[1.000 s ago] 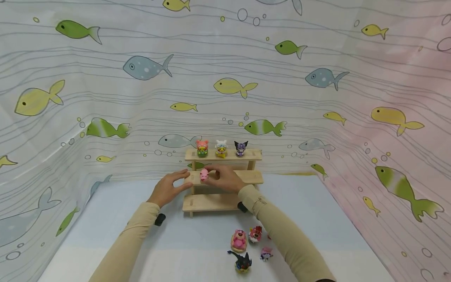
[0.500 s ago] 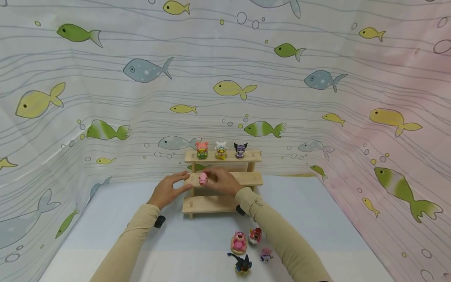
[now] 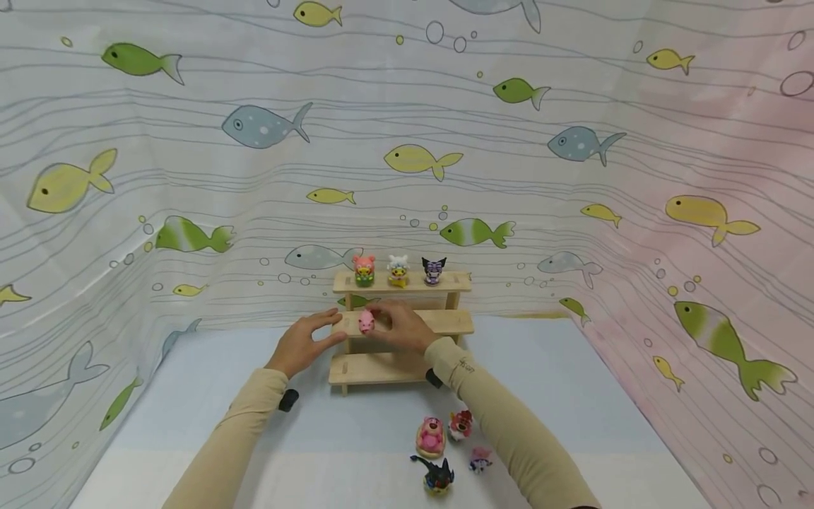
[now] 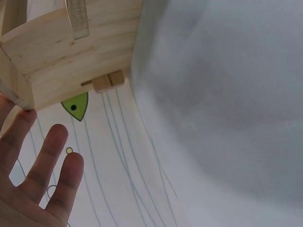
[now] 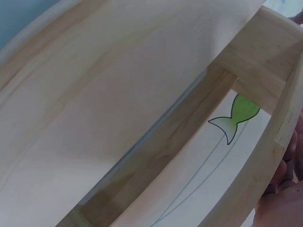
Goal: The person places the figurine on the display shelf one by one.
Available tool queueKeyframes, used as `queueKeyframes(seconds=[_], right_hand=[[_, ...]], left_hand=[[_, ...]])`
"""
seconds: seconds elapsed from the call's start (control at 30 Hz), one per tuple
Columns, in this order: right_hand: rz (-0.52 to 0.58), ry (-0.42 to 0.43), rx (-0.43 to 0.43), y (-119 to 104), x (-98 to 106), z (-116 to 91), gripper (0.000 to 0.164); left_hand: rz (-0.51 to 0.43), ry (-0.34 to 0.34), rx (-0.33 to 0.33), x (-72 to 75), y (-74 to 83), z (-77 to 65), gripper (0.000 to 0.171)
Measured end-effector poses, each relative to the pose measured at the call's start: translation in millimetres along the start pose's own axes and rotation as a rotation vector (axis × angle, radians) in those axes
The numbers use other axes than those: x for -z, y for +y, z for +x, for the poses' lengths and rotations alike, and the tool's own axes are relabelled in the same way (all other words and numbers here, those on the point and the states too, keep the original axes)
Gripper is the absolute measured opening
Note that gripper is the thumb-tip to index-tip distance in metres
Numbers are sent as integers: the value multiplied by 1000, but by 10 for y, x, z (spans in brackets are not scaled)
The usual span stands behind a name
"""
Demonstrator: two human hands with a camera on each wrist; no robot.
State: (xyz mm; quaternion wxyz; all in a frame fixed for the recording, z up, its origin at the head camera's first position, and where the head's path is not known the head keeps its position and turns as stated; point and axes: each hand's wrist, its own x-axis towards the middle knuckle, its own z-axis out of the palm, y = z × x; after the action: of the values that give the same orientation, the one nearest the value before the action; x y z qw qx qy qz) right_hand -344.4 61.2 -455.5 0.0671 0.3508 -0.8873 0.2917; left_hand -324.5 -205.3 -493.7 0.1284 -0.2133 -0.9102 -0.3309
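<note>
A three-tier wooden display stand point(image 3: 454, 322) is at the back of the table. On the left part of its middle shelf, my right hand point(image 3: 405, 326) pinches a small pink pig figurine point(image 3: 367, 322) between thumb and fingers. The left hand point(image 3: 302, 345) is at the left end of that shelf with thumb and fingers spread. In the left wrist view, a fingertip point(image 4: 28, 114) meets the wooden edge. The right wrist view shows the shelves from close by, with part of the right hand point(image 5: 284, 198) at its edge; the figurine is hidden there.
Three figurines stand on the top shelf: a pink-hooded one point(image 3: 364, 271), a white-hooded one point(image 3: 398, 271) and a purple-black one point(image 3: 433, 271). Nearer on the table are a pink bear point(image 3: 431, 437), a red-and-white figurine point(image 3: 461, 425), a black dragon-like one point(image 3: 437, 476) and a small pink-and-white one point(image 3: 480, 459).
From one second ago, the right hand and pig figurine have shifted slightly left and the pig sits more upright on the middle shelf. The left hand stays in place at the shelf end.
</note>
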Motion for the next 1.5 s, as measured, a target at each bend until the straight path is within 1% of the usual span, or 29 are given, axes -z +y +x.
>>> queueKeyframes(seconds=[0.17, 0.4, 0.53, 0.67, 0.77, 0.87, 1.07, 1.3, 1.4, 1.5], right_hand=[[34, -3, -18, 0, 33, -45, 57], [80, 8, 7, -17, 142, -119, 54], [99, 21, -9, -22, 209, -180, 51], [120, 36, -5, -8, 271, -269, 51], [131, 50, 5, 7, 334, -357, 50], [152, 58, 10, -12, 438, -453, 48], [159, 50, 28, -75, 638, -649, 46], [132, 48, 59, -83, 794, -988, 49], [144, 70, 35, -95, 870, -1133, 47], [174, 109, 15, -72, 926, -1276, 45]], left_hand=[[-2, -7, -2, -15, -6, 2, 64], [-2, -2, 8, -12, 3, -3, 63], [-8, -3, 9, -4, 19, -2, 62], [-2, -6, 19, -7, 29, 4, 61], [6, -8, 23, -12, 29, 8, 60], [7, -5, 24, -11, 27, 11, 60], [2, -1, 23, -4, -10, 10, 62], [13, -8, 34, -33, -13, 0, 63], [16, -3, 34, -34, -13, 0, 62], [8, -3, 28, -36, -11, 3, 62]])
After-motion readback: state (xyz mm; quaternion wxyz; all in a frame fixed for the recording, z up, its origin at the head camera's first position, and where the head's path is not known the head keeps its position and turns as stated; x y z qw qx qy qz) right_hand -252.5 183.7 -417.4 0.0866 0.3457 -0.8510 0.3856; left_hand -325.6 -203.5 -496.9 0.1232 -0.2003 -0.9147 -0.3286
